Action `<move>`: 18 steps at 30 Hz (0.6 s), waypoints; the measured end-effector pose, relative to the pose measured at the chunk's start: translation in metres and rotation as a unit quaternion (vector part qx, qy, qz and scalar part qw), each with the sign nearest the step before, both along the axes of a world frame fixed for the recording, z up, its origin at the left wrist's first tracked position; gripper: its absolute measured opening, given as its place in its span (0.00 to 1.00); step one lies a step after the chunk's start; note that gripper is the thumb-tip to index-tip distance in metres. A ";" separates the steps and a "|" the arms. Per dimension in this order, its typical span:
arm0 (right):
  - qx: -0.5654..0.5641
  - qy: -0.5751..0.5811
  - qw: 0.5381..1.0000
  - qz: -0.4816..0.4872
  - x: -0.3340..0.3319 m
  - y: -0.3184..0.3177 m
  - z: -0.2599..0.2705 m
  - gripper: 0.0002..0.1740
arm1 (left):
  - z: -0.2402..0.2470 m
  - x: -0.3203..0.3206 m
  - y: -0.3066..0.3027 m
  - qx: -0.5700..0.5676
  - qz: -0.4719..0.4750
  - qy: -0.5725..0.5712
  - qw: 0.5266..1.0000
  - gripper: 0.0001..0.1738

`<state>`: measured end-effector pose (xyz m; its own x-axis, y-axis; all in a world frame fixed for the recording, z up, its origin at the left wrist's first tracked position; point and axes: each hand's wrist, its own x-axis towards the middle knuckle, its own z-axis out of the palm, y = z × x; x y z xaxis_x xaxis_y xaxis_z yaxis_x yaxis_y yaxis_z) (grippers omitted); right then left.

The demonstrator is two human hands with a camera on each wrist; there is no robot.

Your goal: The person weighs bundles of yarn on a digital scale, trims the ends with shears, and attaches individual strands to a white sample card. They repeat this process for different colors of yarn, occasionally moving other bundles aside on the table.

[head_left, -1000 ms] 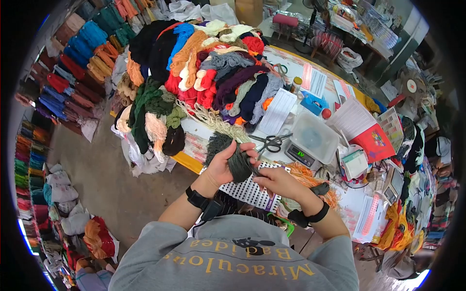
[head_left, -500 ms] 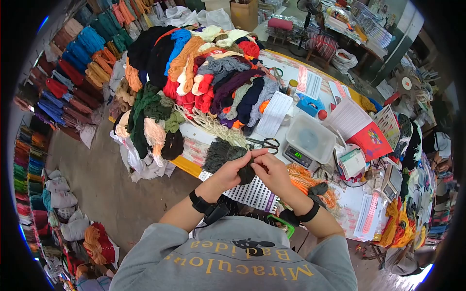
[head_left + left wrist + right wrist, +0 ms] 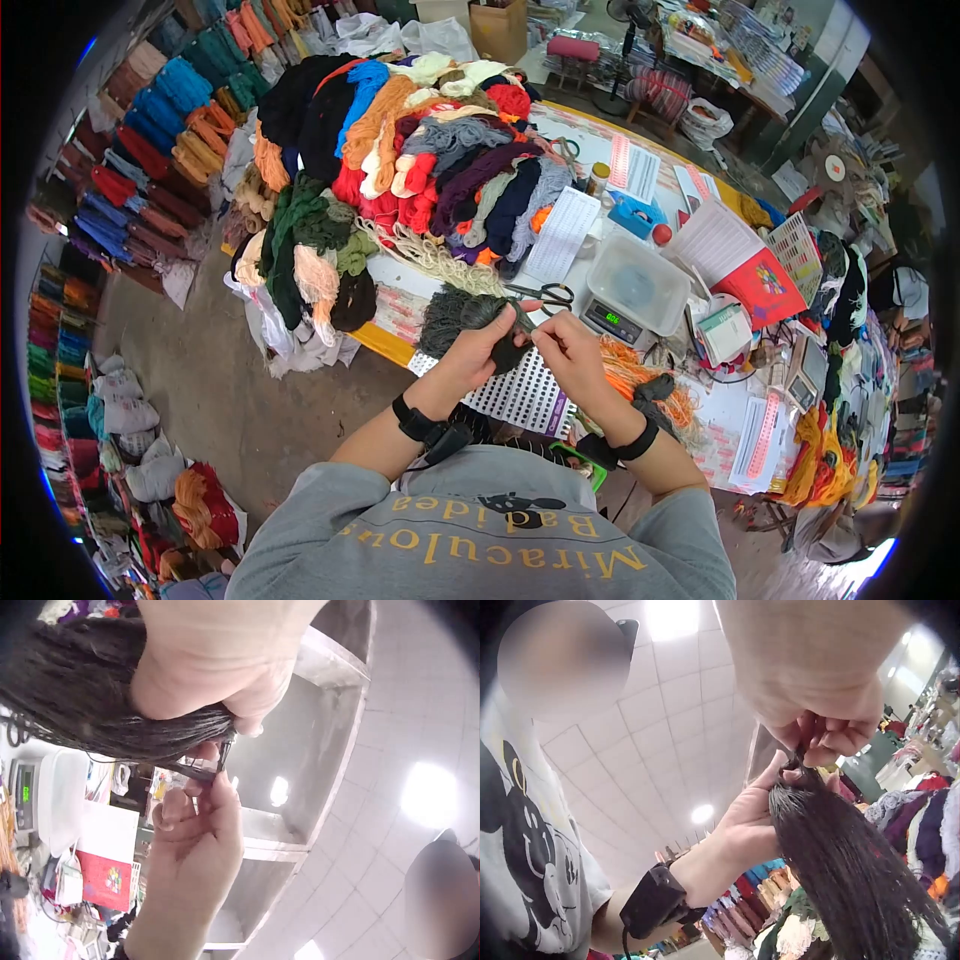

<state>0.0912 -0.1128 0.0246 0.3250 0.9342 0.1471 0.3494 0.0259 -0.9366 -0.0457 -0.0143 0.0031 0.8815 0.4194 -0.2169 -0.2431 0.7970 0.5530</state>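
My left hand grips a dark grey-green skein of yarn near its looped end, the thumb laid along the top. The skein's long body hangs away from the hand in the right wrist view. With thumb and fingertips, my right hand pinches a thin bunch of strands drawn out from that end; the strands run taut between the two hands in the left wrist view. Under the hands lies a white card with rows of dark dots. Black-handled scissors rest just beyond the skein.
A digital scale carries a clear plastic tub. Left of it rises a heap of coloured yarn skeins. Orange yarn lies by the right forearm. A red folder and papers cover the right side of the table.
The right hand came up from below the skein to its end, met the left thumb there, then drew slightly apart with strands pinched. The left hand turned over, its palm no longer showing.
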 end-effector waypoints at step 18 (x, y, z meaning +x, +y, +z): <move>-0.069 0.368 0.924 -0.073 0.054 -0.031 -0.025 0.07 | -0.008 -0.038 0.050 0.079 -0.149 0.205 0.964 0.19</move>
